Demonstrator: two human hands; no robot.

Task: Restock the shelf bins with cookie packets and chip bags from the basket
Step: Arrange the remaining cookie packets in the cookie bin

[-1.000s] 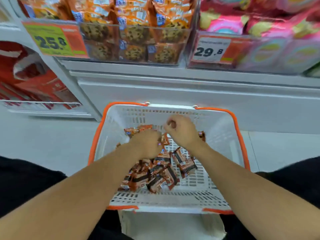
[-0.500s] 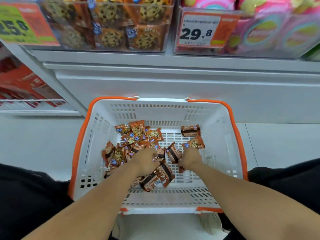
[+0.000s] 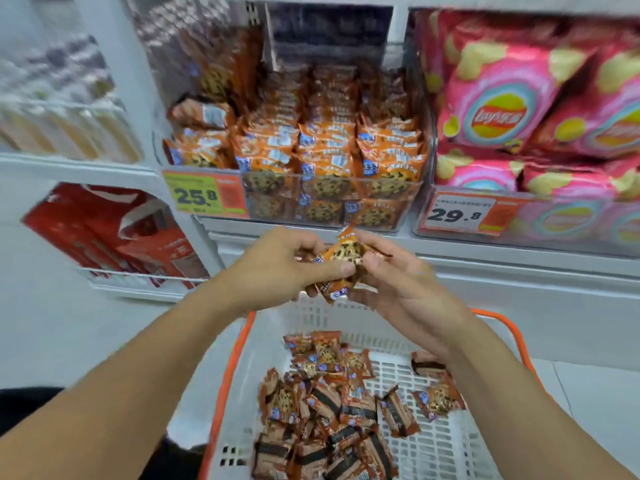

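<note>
Above the basket (image 3: 498, 317), our left hand (image 3: 277, 268) and right hand (image 3: 401, 289) meet, both pinching the cookie packets (image 3: 343, 258), probably squaring them for the cookie bin (image 3: 332, 199) at twelve o'clock; more packets lie at six

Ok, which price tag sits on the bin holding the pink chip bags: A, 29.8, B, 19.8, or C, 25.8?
A: the white tag reading 29.8 is fixed to the front of the bin that holds the pink chip bags.
</note>
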